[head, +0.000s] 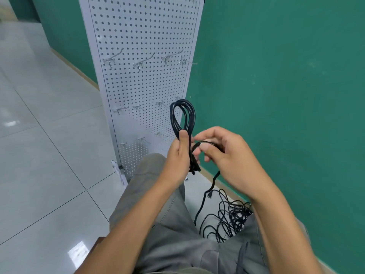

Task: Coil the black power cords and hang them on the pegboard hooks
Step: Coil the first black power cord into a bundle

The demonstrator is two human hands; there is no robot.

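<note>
My left hand [178, 157] grips a black power cord [182, 115] folded into several long loops that stand up above my thumb. My right hand [221, 153] pinches the cord's free strand, which curves round the bundle just below the left thumb. The strand's tail with its plug [209, 194] hangs down under the right hand. A white pegboard [146, 36] stands upright in front of me, leaning against the green wall. Bare metal hooks [140, 63] stick out of it in rows.
A tangled pile of black cords [229, 220] lies on the pale tiled floor [39, 155] by the green wall [276, 76], right of my knees in grey trousers [173, 234]. The pegboard's foot [118, 171] rests on the floor at my left knee.
</note>
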